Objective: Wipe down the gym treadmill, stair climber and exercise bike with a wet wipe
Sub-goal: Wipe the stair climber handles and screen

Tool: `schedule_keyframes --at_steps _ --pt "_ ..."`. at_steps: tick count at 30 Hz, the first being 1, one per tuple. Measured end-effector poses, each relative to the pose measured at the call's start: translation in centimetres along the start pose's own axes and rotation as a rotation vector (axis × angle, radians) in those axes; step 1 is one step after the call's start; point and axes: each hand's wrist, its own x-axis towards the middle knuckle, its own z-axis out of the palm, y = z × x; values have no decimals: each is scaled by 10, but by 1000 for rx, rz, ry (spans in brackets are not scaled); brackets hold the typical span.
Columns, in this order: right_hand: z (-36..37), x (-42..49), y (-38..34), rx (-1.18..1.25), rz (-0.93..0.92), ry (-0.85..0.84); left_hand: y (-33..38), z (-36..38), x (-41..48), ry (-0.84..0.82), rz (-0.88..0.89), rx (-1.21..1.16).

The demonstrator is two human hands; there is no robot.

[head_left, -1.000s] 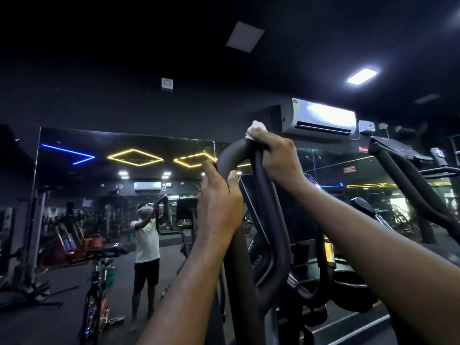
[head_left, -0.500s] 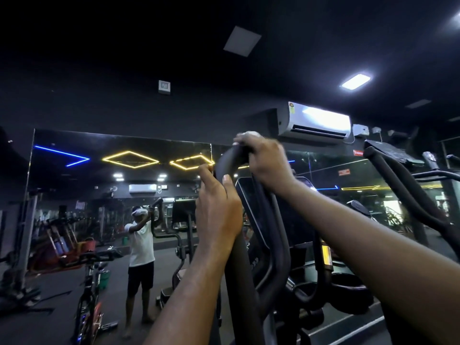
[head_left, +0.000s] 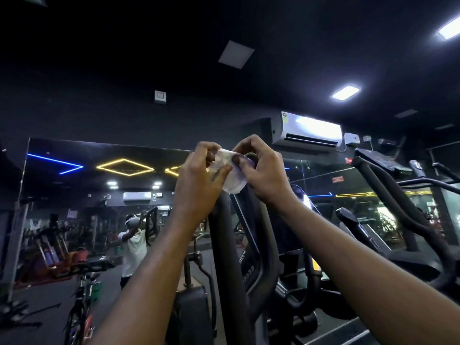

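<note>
A crumpled white wet wipe [head_left: 230, 176] is held up between both hands, just above the top of a black machine handlebar [head_left: 225, 245]. My left hand [head_left: 199, 180] pinches its left side with thumb and fingers. My right hand [head_left: 261, 170] pinches its right side, thumb on the front. Neither hand touches the handlebar. Behind the handlebar stands the machine's dark console screen [head_left: 281, 225].
A second black machine [head_left: 398, 207] with curved handles stands at the right. A wall mirror [head_left: 99, 195] ahead reflects a person and gym gear. An exercise bike [head_left: 82, 290] stands at lower left. An air conditioner [head_left: 306, 131] hangs on the wall above.
Both hands have left the handlebar. The right hand lifted the wipe off its top, and the left hand came up to pinch the wipe too.
</note>
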Motion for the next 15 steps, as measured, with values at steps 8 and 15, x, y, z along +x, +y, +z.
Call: schedule_keyframes --at_steps 8,15 --pt "8 -35 50 -315 527 78 -10 -15 15 384 -38 215" --pt "23 -70 66 -84 688 -29 -11 24 -39 -129 50 189"
